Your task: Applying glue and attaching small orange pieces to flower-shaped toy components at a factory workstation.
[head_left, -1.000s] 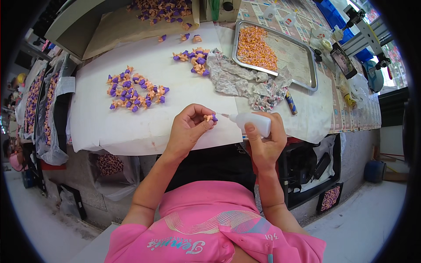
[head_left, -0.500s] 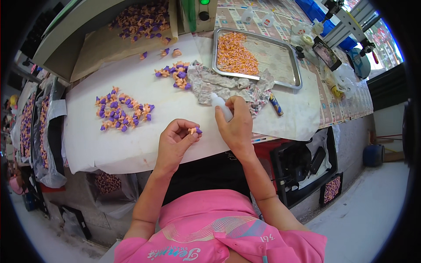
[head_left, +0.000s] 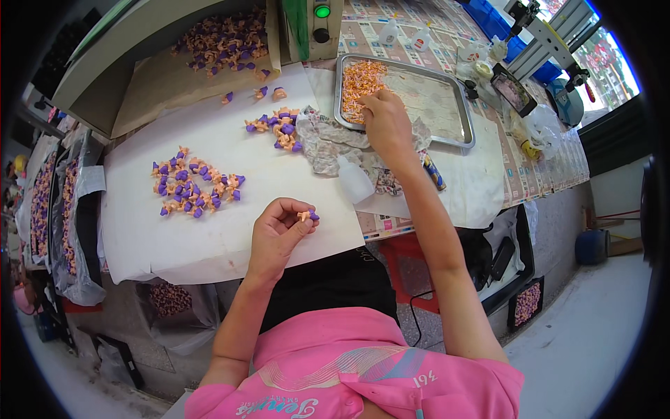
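Observation:
Between the thumb and fingers of my left hand (head_left: 273, 234) is a small peach-and-purple plastic figurine (head_left: 308, 216), held just above the white paper near the table's front edge. My right hand (head_left: 388, 122) reaches over the near left part of a metal tray (head_left: 469, 133). Its thumb and forefinger are pinched together at a heap of tiny orange-and-pink pieces (head_left: 363, 78); whether a piece is between them is hidden. A translucent white squeeze bottle (head_left: 356, 183) is on the table between my hands, next to a crumpled patterned cloth (head_left: 321, 143).
Several more figurines lie in a cluster (head_left: 192, 183) at left and a smaller group (head_left: 283, 127) near the cloth. A box-shaped machine (head_left: 91, 84) with a heap of figurines stands at back left. Two small bottles (head_left: 389, 32) stand behind the tray; a phone (head_left: 514, 91) is mounted at right.
My right hand has let go of the squeeze bottle and moved away from me to the tray's pieces. The left hand still holds the figurine, almost unmoved.

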{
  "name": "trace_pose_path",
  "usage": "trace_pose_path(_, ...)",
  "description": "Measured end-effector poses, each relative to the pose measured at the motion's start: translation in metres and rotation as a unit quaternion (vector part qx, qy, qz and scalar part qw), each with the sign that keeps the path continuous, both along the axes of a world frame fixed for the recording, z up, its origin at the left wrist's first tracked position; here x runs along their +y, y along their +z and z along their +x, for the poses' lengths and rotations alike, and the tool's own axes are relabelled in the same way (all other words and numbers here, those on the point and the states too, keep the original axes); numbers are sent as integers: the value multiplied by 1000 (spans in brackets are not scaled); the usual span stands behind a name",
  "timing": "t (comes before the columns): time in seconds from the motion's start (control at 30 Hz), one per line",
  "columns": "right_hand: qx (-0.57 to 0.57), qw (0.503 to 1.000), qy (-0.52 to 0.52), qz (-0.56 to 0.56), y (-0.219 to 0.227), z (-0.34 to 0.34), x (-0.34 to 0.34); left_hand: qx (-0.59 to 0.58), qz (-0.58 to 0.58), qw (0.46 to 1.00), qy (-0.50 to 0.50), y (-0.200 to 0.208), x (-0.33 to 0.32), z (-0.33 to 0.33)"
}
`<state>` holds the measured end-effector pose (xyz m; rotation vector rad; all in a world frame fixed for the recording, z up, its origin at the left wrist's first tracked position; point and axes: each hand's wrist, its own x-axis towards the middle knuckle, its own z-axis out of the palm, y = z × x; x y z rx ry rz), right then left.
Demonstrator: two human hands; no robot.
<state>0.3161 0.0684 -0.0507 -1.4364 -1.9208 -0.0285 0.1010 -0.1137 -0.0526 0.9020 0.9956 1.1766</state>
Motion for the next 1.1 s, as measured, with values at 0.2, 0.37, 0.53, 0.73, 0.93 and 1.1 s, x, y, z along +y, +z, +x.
trace_pose_path(0.2,-90,991,-11,-103,3,-5,24,-10,1,1000,3,3,-1,-4)
trace_pose_path(0.37,-39,994,-7,-103,4,-1,17,-16,1,1000,16,5,-3,-2)
trace_pose_path(0.53,103,993,48,-32,5,-2,-1,-10,-9,1000,6,1,-5,-10)
trace_pose_path(0.73,240,958,106,-115,6,-32,-61,-12,-13,1000,11,-12,-8,-27)
trace_pose_path(0.93,272,908,195,-252,4,-59,-142,-23,-14,1000,7,-24,-7,-35)
trace_pose_path(1.1,274,893,233,-272,-4,-70,-163,-17,-15,1000,-3,-25,-7,-38)
